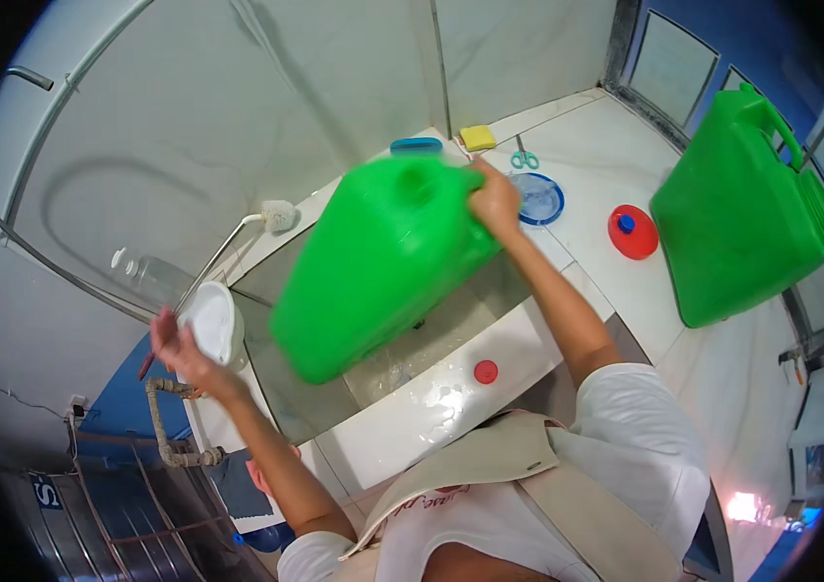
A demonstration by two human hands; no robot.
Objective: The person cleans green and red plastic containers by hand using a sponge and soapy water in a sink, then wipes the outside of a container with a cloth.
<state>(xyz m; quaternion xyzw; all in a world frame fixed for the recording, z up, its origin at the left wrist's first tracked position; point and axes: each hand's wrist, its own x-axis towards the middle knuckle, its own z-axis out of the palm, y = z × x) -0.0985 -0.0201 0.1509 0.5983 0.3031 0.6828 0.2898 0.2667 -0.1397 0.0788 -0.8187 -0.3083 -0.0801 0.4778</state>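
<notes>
My right hand (pixel 493 200) grips a green plastic jerrycan (pixel 383 269) at its top handle end. The jerrycan is tilted above the sink (pixel 448 320), its body slanting down to the left and slightly blurred. My left hand (pixel 183 353) is lifted at the left, blurred, with its fingers apart and nothing visible in it. A long-handled brush (pixel 226 251) with a round white head passes behind its fingertips. Close by stands a white plastic tub (pixel 213 324). On the sink's wet front ledge (pixel 397 436) lies a small red cap (pixel 485 372).
Right of the sink stand another green jerrycan (pixel 739 218) and a red lid (pixel 633 232) with a blue cap. A blue-rimmed round lid (pixel 541 198), scissors (pixel 525 158), a yellow sponge (pixel 477 138) and a blue brush (pixel 416 145) lie behind. Pipes (pixel 164 429) project at the left.
</notes>
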